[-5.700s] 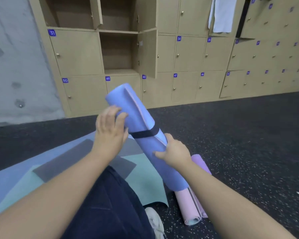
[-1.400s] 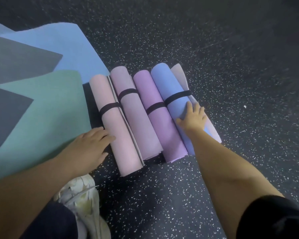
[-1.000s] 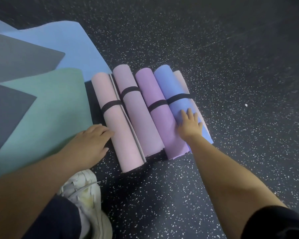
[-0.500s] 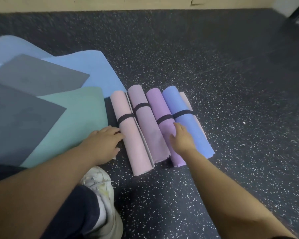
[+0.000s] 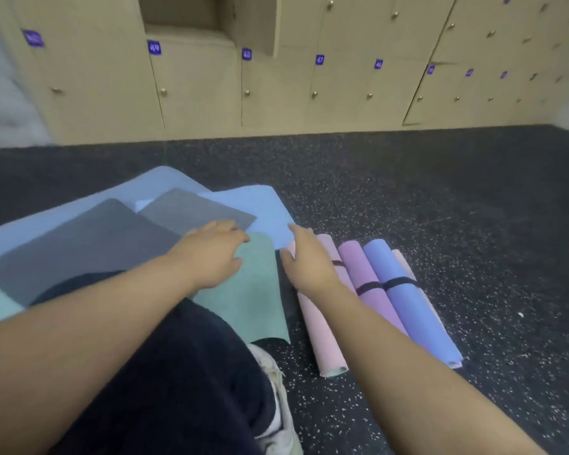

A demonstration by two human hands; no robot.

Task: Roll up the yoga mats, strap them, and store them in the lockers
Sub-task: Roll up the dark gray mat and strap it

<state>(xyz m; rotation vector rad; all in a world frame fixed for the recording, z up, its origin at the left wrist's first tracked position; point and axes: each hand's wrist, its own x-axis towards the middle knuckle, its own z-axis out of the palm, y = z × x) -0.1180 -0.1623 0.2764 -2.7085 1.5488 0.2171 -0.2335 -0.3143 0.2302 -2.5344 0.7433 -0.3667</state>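
Several rolled, strapped mats lie side by side on the dark floor at right: a pink roll [image 5: 321, 336], a purple roll [image 5: 370, 290] and a blue roll [image 5: 414, 310] with a black strap [image 5: 399, 283]. Flat mats overlap at left: a green mat [image 5: 253, 300], a light blue mat [image 5: 263, 211] and grey mats [image 5: 191, 211]. My left hand [image 5: 211, 254] hovers open over the green mat's far corner. My right hand [image 5: 307, 261] reaches open over the far end of the pink roll, near the light blue mat's edge. Neither hand holds anything.
Beige numbered lockers [image 5: 289, 87] line the far wall; one locker [image 5: 181, 14] above number 49 stands open with its door [image 5: 260, 21] swung out. My dark-trousered knee and a white shoe [image 5: 276, 399] sit below the green mat. A speckled floor [image 5: 440, 198] lies between me and the lockers.
My view tilted up to take in the lockers. My right hand left the purple roll and moved left and forward; my left hand lifted from beside the pink roll onto the green mat's corner.
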